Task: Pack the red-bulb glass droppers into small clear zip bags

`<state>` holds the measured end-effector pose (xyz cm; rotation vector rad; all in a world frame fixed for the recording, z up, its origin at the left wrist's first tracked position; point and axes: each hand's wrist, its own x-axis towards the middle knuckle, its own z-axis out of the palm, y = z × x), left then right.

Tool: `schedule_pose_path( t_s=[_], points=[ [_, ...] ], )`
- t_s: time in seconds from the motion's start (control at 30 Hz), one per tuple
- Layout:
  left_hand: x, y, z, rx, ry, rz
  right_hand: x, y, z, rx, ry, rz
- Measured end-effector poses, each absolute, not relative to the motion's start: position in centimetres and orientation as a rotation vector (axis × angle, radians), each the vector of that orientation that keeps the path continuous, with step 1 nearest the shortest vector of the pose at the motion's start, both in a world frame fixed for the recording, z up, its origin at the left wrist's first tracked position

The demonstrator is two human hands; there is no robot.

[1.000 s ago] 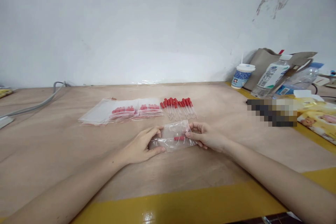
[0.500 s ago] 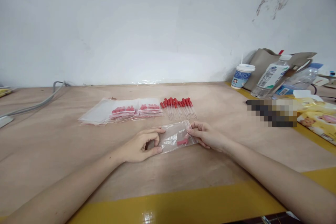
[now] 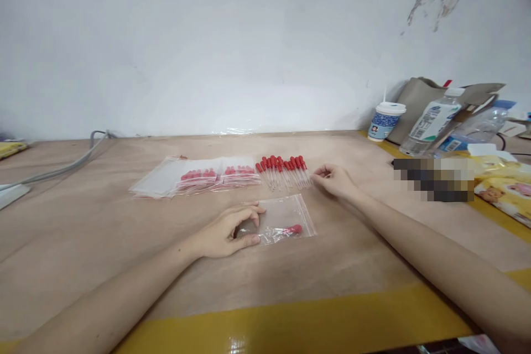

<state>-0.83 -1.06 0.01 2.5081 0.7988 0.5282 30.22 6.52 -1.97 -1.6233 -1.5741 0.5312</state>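
A clear zip bag (image 3: 286,211) lies on the table with one red-bulbed dropper (image 3: 295,229) inside, its bulb toward the zip end. My left hand (image 3: 234,229) grips the bag's left end, thumb at the lower edge and fingers at the upper. Beyond the bag is a row of loose droppers (image 3: 282,163) with red bulbs and thin clear stems. My right hand (image 3: 334,180) is at the right end of this row, fingers curved and slightly apart beside the outermost stems. Whether it touches a stem is too small to make out.
To the left of the loose droppers lie stacked bags with red bulbs in them (image 3: 199,176) and flat clear bags (image 3: 154,178). At right stand a paper cup (image 3: 385,120), a plastic bottle (image 3: 433,121) and a yellow package (image 3: 504,193). A grey cable (image 3: 62,168) runs along the left.
My right hand has let go of the bag's zip end and moved up and right to the loose droppers. The dropper in the bag has turned, and the bag lies flatter. My left hand stays on it.
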Motion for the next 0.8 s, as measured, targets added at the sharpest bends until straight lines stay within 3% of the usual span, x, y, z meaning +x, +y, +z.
schedule_pose_path(
  t_s=[0.13,0.53,0.8],
  points=[
    [-0.9,-1.0,-0.2,2.548,0.798,0.518,29.7,9.2,-1.1,-1.755,-1.554,0.425],
    [-0.7,-1.0,-0.2,2.552,0.774,0.530,28.1,11.8,0.0,-1.841,-1.345,0.908],
    [-0.7,-0.9,-0.2,2.558,0.756,0.543,29.0,12.6,-0.3,-1.789,-1.297,0.946]
  ],
)
